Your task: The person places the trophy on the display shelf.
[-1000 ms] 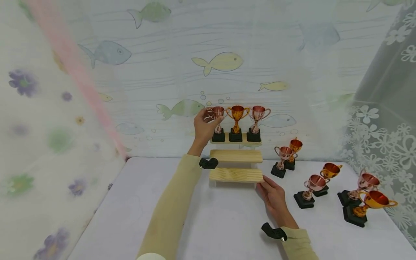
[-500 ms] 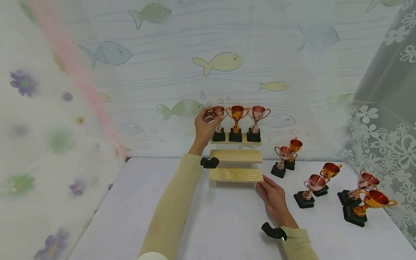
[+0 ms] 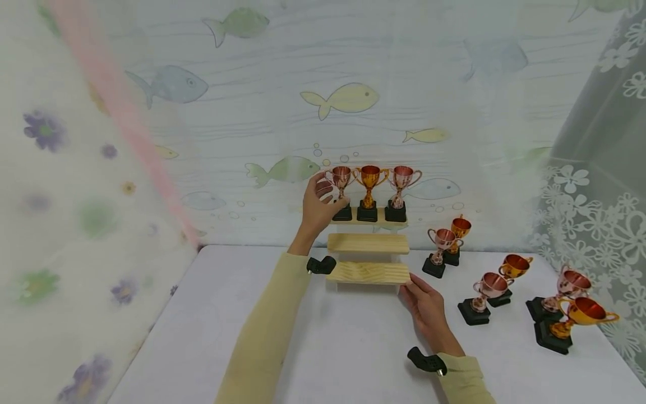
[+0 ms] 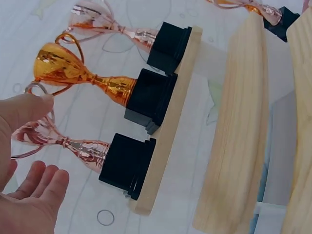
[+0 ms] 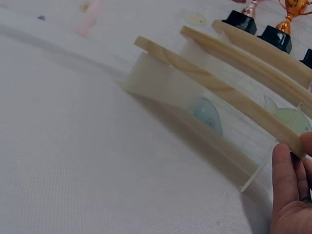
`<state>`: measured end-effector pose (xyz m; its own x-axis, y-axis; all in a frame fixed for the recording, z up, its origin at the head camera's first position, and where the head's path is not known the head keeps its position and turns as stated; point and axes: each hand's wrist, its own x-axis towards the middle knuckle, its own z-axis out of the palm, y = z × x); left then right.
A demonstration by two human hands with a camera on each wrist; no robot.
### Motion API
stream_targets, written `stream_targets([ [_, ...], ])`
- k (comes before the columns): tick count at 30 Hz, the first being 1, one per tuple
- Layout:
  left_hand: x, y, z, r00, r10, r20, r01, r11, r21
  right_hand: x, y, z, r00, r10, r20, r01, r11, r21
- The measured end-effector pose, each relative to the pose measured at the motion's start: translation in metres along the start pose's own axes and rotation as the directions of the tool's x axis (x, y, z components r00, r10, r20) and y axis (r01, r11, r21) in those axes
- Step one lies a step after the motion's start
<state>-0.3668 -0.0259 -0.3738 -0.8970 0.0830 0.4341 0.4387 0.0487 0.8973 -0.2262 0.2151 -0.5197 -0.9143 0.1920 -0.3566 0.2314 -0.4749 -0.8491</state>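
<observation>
A three-tier wooden display stand [image 3: 368, 243] stands on the table. Its top step holds two rose-gold trophies and a gold trophy [image 3: 370, 178] between them, all upright on black bases. My left hand [image 3: 317, 209] is at the left rose-gold trophy [image 3: 341, 178]. In the left wrist view, thumb and fingers [image 4: 54, 184] are spread apart around that trophy's cup [image 4: 36, 134], the thumb by its handle; whether it touches is unclear. My right hand [image 3: 428, 310] pinches the right end of the bottom step [image 5: 219, 87], thumb above and fingers beneath.
To the right stand several more trophies in pairs: a rose-gold trophy [image 3: 444, 240] near the stand, another [image 3: 490, 286] farther forward, and a gold trophy [image 3: 585, 311] by the table's right edge. A fish-patterned curtain [image 3: 282, 67] hangs behind the white table [image 3: 222, 303].
My left hand has loosened from the left trophy's cup, and its thumb has slid down toward the base. My right hand stays at the bottom step. The view has shifted slightly.
</observation>
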Motion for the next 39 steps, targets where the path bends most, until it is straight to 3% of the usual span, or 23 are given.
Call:
stream_targets([
  [6,-0.026,0.001,-0.014,1.000,-0.030,-0.002,0.030,0.999,-0.030,0.000,0.000,0.000,1.000,-0.003,0.005,0.003,1.000,0.003],
  [10,-0.049,-0.004,-0.024,0.993,-0.113,-0.014,0.113,0.993,-0.034,0.000,0.001,-0.001,1.000,-0.002,-0.001,0.002,1.000,0.016],
  [16,-0.091,-0.021,-0.034,0.962,-0.272,-0.031,0.274,0.961,0.038,0.000,0.001,-0.001,1.000,-0.001,0.002,0.001,1.000,0.009],
  [22,-0.127,-0.050,-0.030,0.923,-0.384,-0.025,0.385,0.922,0.047,0.000,0.000,-0.002,1.000,0.004,-0.009,-0.005,1.000,-0.015],
  [23,-0.130,-0.059,-0.029,0.918,-0.397,-0.029,0.397,0.917,0.030,0.000,-0.001,-0.001,1.000,0.005,-0.009,-0.006,1.000,-0.016],
  [27,-0.142,-0.072,-0.021,0.887,-0.461,-0.026,0.458,0.885,-0.079,0.000,0.000,0.000,1.000,-0.004,-0.008,0.004,1.000,-0.010],
  [39,-0.155,-0.082,-0.007,0.816,-0.572,-0.083,0.519,0.788,-0.330,0.000,0.001,-0.001,1.000,-0.013,0.016,0.013,1.000,-0.004],
])
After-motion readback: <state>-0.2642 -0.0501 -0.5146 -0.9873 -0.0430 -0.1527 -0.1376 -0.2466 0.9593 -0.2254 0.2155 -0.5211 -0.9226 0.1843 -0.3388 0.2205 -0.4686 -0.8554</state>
